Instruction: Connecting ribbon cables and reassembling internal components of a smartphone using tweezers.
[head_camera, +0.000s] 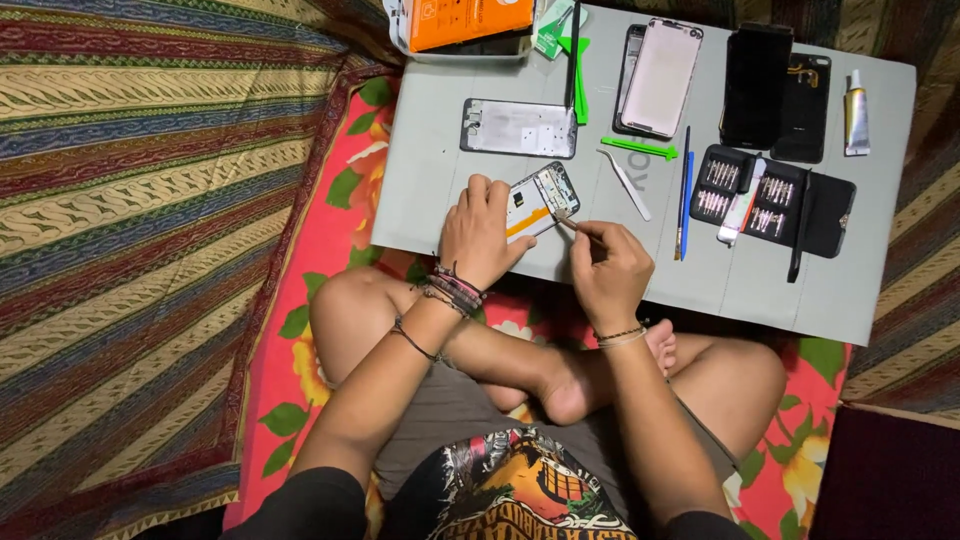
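An opened phone body (541, 197) with its circuitry showing lies on a grey work mat (440, 160). My left hand (481, 232) presses down on the phone's near left corner and holds it. My right hand (608, 268) is closed around a thin metal tool (569, 219) whose tip touches the phone's right edge. I sit cross-legged with the mat in front of my knees.
On the mat lie a phone frame (518, 128), a screen panel (660, 76), two dark phone parts (776, 90), tweezers (626, 184), green pry tools (640, 148), a blue tool (686, 200), an open black screwdriver-bit case (775, 198), a glue tube (855, 112). An orange box (465, 20) sits at the back.
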